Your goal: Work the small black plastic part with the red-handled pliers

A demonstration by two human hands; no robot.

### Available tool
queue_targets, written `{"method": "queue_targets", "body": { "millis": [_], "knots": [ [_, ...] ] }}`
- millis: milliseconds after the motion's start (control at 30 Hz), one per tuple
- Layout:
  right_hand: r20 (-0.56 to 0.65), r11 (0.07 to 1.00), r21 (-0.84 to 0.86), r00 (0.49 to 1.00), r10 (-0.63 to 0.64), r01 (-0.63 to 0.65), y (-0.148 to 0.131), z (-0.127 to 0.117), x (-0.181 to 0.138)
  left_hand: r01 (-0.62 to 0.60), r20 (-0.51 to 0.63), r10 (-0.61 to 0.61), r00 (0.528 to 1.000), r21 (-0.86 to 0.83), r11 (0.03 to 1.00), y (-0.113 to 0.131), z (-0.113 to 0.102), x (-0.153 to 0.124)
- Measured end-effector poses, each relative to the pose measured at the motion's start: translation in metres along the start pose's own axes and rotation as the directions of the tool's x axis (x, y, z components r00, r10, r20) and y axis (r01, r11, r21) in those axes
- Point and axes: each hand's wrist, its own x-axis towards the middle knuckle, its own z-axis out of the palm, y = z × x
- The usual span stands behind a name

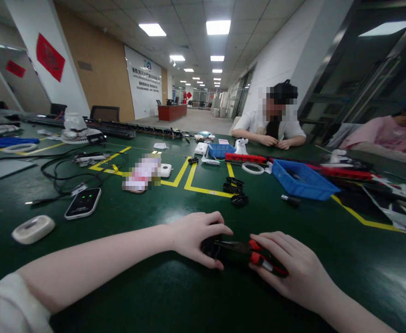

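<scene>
My left hand (199, 238) curls around a small black part (210, 247) low over the green table (147, 291). Its fingers and thumb close in on the part's sides, and the palm hides some of it. In my right hand (289, 263) are pliers with red-and-black handles (255, 252). The dark jaws (235, 246) point left, and their tips meet the black part. Whether the jaws bite on it, I cannot make out. Beyond my hands lie several similar black parts (235, 187) in a small cluster.
A blue tray (303, 182) sits at the right, with a small black piece (290, 200) before it. At the left are a phone-like device (84, 203), a white oval case (33, 229) and black cables (55, 171). Yellow tape (206, 190) marks the table. Across it sits a person (274, 125).
</scene>
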Motion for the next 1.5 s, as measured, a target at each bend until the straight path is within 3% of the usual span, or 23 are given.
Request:
{"method": "queue_targets", "body": {
  "millis": [233,900,1500],
  "knots": [
    [0.012,1.0,0.009,1.0,0.02,-0.02,0.0008,0.0002,0.0001,0.006,-0.034,-0.005,0.999,0.029,1.0,0.0,0.0021,-0.0012],
    [-0.021,0.999,-0.02,0.999,0.03,-0.03,0.0018,0.0017,-0.0005,-0.033,0.041,0.034,0.999,-0.016,0.999,-0.0031,0.0,-0.0002],
    [-0.043,0.996,-0.087,0.998,-0.035,0.031,0.0017,0.0023,-0.0016,-0.007,0.051,0.011,0.999,-0.069,0.998,-0.0021,-0.0021,0.0008]
  ]
}}
